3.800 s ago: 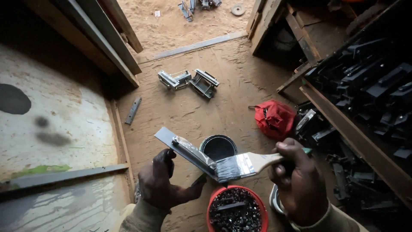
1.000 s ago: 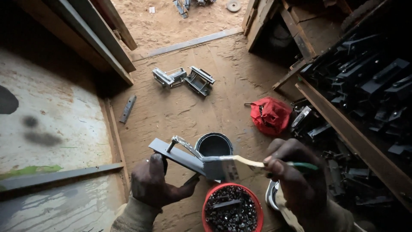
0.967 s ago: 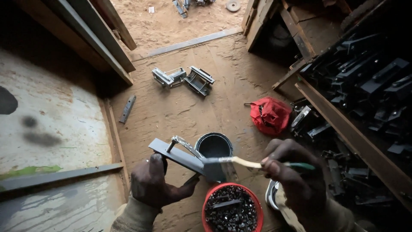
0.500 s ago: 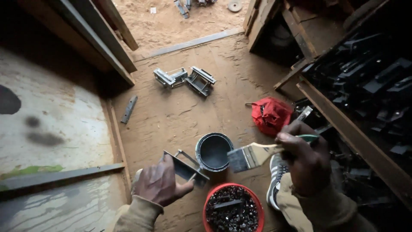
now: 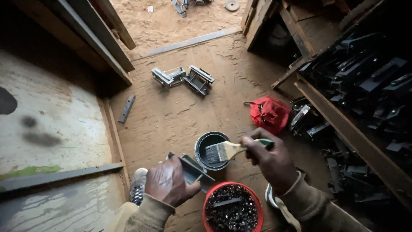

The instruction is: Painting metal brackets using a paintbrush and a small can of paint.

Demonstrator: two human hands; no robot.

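My left hand (image 5: 168,181) grips a dark metal bracket (image 5: 193,169), held low just left of a round paint can (image 5: 211,150) with dark paint inside. My right hand (image 5: 269,158) holds a flat paintbrush (image 5: 223,151) by its green-tipped wooden handle. The bristles hang over the mouth of the can. Right below the can stands a red bucket (image 5: 231,208) filled with small dark metal pieces.
Two grey metal brackets (image 5: 182,78) lie on the wooden floor ahead, with a flat metal strip (image 5: 127,108) to their left. A red bag (image 5: 270,114) sits to the right. Dark painted parts (image 5: 365,86) crowd the wooden shelves at right. A worn board (image 5: 47,129) lies at left.
My left hand has lowered the bracket from in front of the can. My right hand drew the brush off the bracket and brought its bristles over the paint can.
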